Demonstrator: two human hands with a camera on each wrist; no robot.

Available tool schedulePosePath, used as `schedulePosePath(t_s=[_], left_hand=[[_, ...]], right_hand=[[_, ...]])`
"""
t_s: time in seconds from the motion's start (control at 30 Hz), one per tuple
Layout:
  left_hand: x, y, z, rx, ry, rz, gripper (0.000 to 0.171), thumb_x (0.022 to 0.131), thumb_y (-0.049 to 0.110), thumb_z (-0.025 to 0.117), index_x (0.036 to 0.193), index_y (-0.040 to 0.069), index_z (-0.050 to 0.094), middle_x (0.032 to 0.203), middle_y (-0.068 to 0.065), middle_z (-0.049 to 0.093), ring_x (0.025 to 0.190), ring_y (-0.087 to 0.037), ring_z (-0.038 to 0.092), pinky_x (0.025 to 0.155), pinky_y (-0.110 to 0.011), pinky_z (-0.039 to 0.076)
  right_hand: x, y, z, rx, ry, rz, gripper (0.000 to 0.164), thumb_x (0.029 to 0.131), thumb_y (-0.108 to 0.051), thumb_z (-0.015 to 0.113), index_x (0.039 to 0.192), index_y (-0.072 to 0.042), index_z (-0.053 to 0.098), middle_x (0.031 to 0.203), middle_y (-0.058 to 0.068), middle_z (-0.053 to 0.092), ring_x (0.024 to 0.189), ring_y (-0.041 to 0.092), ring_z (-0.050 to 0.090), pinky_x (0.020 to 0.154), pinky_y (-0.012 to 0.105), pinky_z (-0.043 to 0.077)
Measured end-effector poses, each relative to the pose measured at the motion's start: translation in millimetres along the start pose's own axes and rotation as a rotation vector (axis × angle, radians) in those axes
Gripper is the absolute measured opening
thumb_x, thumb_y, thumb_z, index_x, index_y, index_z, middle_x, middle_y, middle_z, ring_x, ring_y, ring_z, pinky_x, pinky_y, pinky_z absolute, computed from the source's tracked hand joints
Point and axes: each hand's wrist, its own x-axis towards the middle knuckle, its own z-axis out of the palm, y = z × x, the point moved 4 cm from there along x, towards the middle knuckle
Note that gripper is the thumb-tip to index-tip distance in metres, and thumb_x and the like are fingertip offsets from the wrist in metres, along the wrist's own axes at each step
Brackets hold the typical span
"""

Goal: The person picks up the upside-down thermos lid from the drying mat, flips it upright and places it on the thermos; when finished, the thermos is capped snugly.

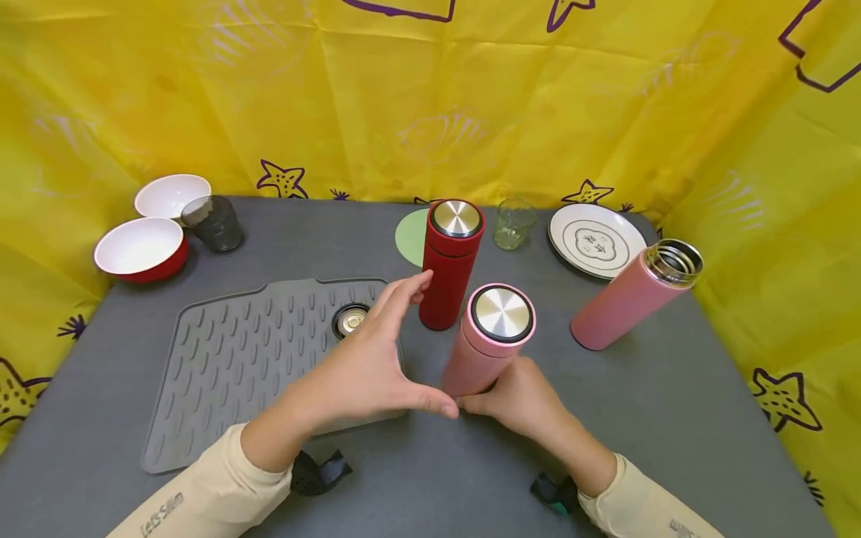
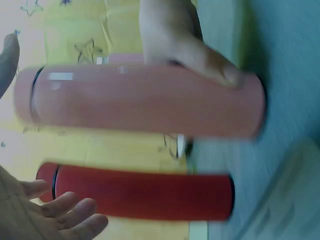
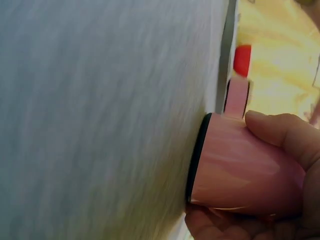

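Observation:
My right hand (image 1: 528, 400) grips a capped pink thermos (image 1: 480, 362) low on its body, thumb across the front; the steel-topped lid faces up. In the right wrist view, that thermos's dark base (image 3: 198, 160) is right at the table surface. Spread wide, my left hand (image 1: 359, 373) holds nothing, its thumb tip close to the pink thermos's lower side. Its fingers reach toward a red thermos (image 1: 446, 280), which stands capped just behind. To the right, a second pink thermos (image 1: 619, 306) stands without a lid, its steel mouth showing.
A grey ridged drying mat (image 1: 235, 373) lies left, with a loose thermos lid (image 1: 351, 320) on it, partly behind my left hand. Farther back are two red-and-white bowls (image 1: 151, 250), a dark glass (image 1: 214, 224), a green disc (image 1: 410, 237), a clear glass (image 1: 514, 224) and stacked plates (image 1: 595, 239).

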Motion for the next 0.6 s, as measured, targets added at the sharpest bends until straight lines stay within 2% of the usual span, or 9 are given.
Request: schedulePosePath(t_s=[0.03, 0.13, 0.23, 0.33, 0.47, 0.6], left_hand=[[-2.5, -4.5, -4.6, 0.018, -0.002, -0.022, 0.132, 0.052, 0.07, 0.085, 0.156, 0.029, 0.014, 0.149, 0.009, 0.027, 0.132, -0.009, 0.032, 0.1, -0.042, 0.041], [-9.4, -20.6, -17.2, 0.041, -0.011, -0.103, 0.129, 0.053, 0.069, 0.085, 0.155, 0.032, 0.016, 0.152, 0.007, 0.021, 0.135, -0.015, 0.031, 0.099, -0.046, 0.043], [-15.0, -37.2, -27.6, 0.086, -0.014, -0.197, 0.123, 0.056, 0.069, 0.083, 0.154, 0.027, 0.021, 0.155, 0.0, 0.018, 0.137, -0.025, 0.029, 0.1, -0.053, 0.041], [-18.9, -51.9, -35.2, 0.161, -0.004, -0.273, 0.119, 0.059, 0.066, 0.084, 0.153, 0.019, 0.028, 0.153, -0.009, 0.022, 0.136, -0.033, 0.027, 0.1, -0.06, 0.037], [-21.2, -69.1, -40.0, 0.229, -0.002, -0.324, 0.114, 0.063, 0.058, 0.086, 0.151, 0.01, 0.032, 0.148, -0.019, 0.028, 0.133, -0.039, 0.027, 0.099, -0.063, 0.034], [-20.5, -84.4, -40.9, 0.256, -0.028, -0.359, 0.112, 0.066, 0.05, 0.088, 0.151, 0.006, 0.03, 0.148, -0.024, 0.028, 0.133, -0.044, 0.026, 0.099, -0.066, 0.032]], right_hand=[[1.0, 3.1, -3.9, 0.0, 0.008, 0.037, 0.04, 0.061, -0.029, 0.092, 0.09, -0.018, 0.068, 0.076, -0.011, 0.064, 0.066, 0.011, 0.057, 0.063, 0.032, 0.049], [6.8, 14.2, -16.4, -0.023, 0.029, 0.11, 0.041, 0.062, -0.029, 0.092, 0.092, -0.014, 0.067, 0.079, -0.006, 0.066, 0.067, 0.014, 0.058, 0.063, 0.034, 0.049], [16.9, 25.8, -29.9, -0.056, 0.048, 0.13, 0.044, 0.065, -0.033, 0.09, 0.096, -0.011, 0.067, 0.084, -0.003, 0.068, 0.072, 0.015, 0.06, 0.067, 0.036, 0.05], [29.3, 38.0, -42.4, -0.084, 0.071, 0.138, 0.048, 0.068, -0.034, 0.089, 0.101, -0.009, 0.066, 0.091, 0.002, 0.069, 0.078, 0.018, 0.062, 0.072, 0.038, 0.049], [43.7, 55.3, -55.9, -0.093, 0.124, 0.175, 0.052, 0.069, -0.033, 0.088, 0.106, -0.006, 0.062, 0.096, 0.007, 0.068, 0.083, 0.023, 0.062, 0.075, 0.039, 0.048], [52.6, 66.6, -63.3, -0.073, 0.158, 0.212, 0.057, 0.069, -0.034, 0.088, 0.109, -0.006, 0.059, 0.099, 0.01, 0.066, 0.085, 0.025, 0.06, 0.075, 0.039, 0.047]])
